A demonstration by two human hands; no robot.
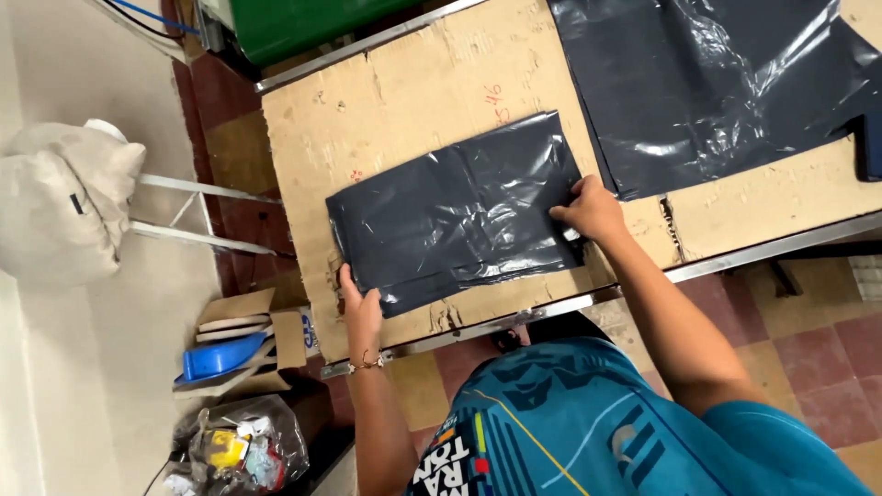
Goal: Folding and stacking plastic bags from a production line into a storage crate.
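A folded dark grey plastic bag (455, 211) lies flat on a cardboard-covered table (404, 101). My left hand (360, 308) presses on the bag's near left corner, fingers spread along its edge. My right hand (590, 209) pinches the bag's right edge near the middle. Both forearms reach over the table's metal front rim. A second, larger sheet of the same dark plastic (717, 83) lies spread out on the table to the right, apart from the folded bag.
A green container (294, 23) stands beyond the table's far left corner. On the floor to the left are a stuffed white sack (60, 211), a cardboard box holding a blue scoop (220, 354), and a clear bag of rubbish (243, 450).
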